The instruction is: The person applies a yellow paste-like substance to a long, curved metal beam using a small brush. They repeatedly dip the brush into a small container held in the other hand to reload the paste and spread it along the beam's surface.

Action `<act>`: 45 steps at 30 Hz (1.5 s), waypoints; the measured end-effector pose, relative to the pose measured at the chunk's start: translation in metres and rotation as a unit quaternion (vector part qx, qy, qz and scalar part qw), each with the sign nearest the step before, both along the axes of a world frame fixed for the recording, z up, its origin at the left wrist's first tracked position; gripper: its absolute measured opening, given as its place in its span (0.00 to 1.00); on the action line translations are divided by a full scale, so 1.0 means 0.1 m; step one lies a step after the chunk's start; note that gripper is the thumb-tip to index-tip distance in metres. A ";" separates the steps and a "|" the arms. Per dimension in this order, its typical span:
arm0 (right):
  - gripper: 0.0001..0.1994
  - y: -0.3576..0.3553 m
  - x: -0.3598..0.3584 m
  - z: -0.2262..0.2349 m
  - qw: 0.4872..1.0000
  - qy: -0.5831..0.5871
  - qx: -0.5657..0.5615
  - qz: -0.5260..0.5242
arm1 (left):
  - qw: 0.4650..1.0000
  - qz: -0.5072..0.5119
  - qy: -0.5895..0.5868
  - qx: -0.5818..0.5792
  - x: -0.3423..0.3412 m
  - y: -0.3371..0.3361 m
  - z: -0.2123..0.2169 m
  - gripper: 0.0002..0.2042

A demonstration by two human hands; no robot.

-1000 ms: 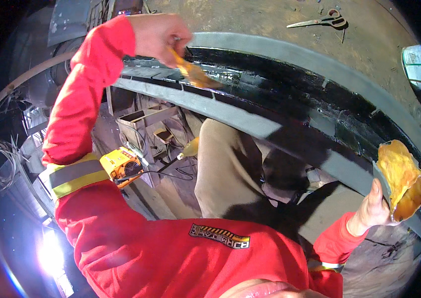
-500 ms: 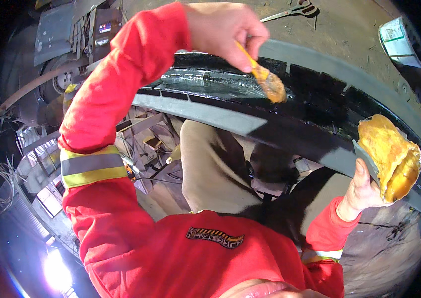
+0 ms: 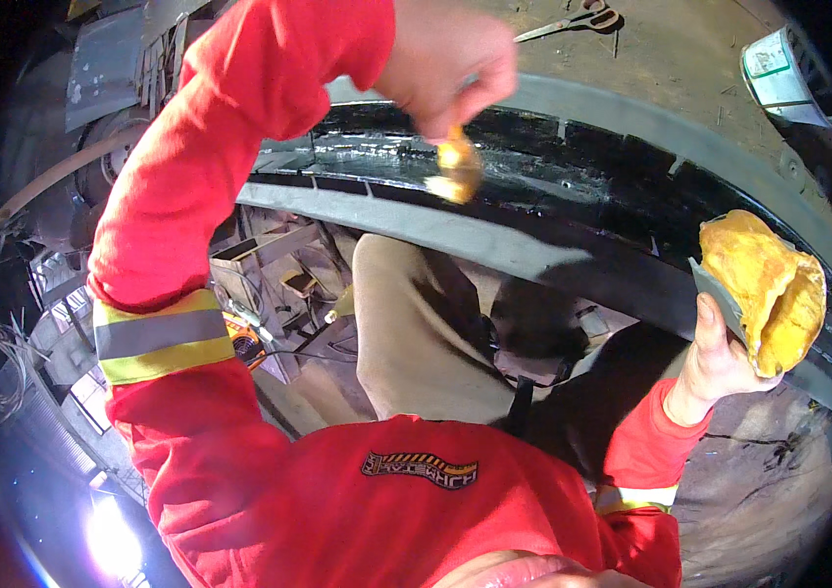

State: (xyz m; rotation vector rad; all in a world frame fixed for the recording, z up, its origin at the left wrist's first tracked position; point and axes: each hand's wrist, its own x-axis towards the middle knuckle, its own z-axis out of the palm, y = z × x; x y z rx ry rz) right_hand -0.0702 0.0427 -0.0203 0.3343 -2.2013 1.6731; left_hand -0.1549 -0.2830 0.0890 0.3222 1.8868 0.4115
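Observation:
My left hand [image 3: 450, 73] is closed round a paintbrush [image 3: 455, 169] with a yellow handle. Its smeared bristle end is blurred and hangs over the curved metal channel [image 3: 524, 162]. The inside of that channel is black and shines wet in places; its near rim is grey. On the right, my right hand [image 3: 725, 358] holds up a yellow, crusted open container [image 3: 759, 284] by its underside, fingers mostly hidden behind it. A thin grey flat edge shows between thumb and container. Whether the bristles touch the channel I cannot tell.
Beyond the channel, scissors [image 3: 573, 20] lie on the brown floor, and a white bucket [image 3: 783, 78] stands at the far right. My knees [image 3: 411, 323] are close under the channel. Metal scraps and cables [image 3: 4, 367] clutter the left, near a glaring light [image 3: 114, 537].
My left hand and the paintbrush have moved left along the channel. My right hand has raised the yellow container slightly and shifted it a little left.

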 end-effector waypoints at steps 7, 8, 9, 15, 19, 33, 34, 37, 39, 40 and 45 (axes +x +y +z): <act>0.38 -0.05 -0.03 0.03 0.998 -0.031 -0.054 0.007 | 0.994 0.089 0.059 0.027 0.10 -0.29 0.14 0.09; 0.38 -0.01 0.01 -0.01 0.998 -0.041 -0.050 0.001 | 0.992 0.065 0.103 0.005 0.19 -0.43 0.21 0.09; 0.38 0.01 0.02 -0.02 0.999 -0.035 -0.036 -0.003 | 0.988 0.042 0.146 -0.016 0.30 -0.55 0.29 0.09; 0.38 -0.02 -0.05 0.03 1.000 0.004 0.010 0.003 | 0.929 -0.107 0.307 -0.178 0.89 -0.85 0.28 0.09; 0.37 -0.03 -0.06 0.06 1.000 0.009 0.000 0.005 | 0.934 -0.133 0.290 -0.162 0.89 -0.74 0.06 0.09; 0.40 -0.06 -0.06 -0.03 0.998 0.057 -0.007 -0.022 | 0.978 0.047 0.137 0.151 0.12 0.20 -0.14 0.09; 0.40 -0.04 -0.06 -0.03 0.998 0.053 -0.007 -0.022 | 0.981 0.054 0.131 0.130 0.07 0.28 -0.07 0.09; 0.40 0.04 -0.09 0.01 0.999 0.033 -0.001 -0.004 | 0.975 0.012 0.174 0.135 0.24 0.14 -0.31 0.09; 0.39 0.10 -0.11 0.01 1.000 0.020 0.006 0.012 | 0.991 -0.032 0.130 0.020 0.21 0.16 -0.16 0.09; 0.39 0.12 -0.12 0.01 1.000 0.013 0.009 0.021 | 0.986 -0.072 0.151 0.002 0.22 0.08 -0.11 0.09; 0.39 -0.09 -0.07 0.01 0.998 0.047 -0.019 -0.028 | 0.941 -0.185 0.284 0.012 0.12 0.17 -0.07 0.08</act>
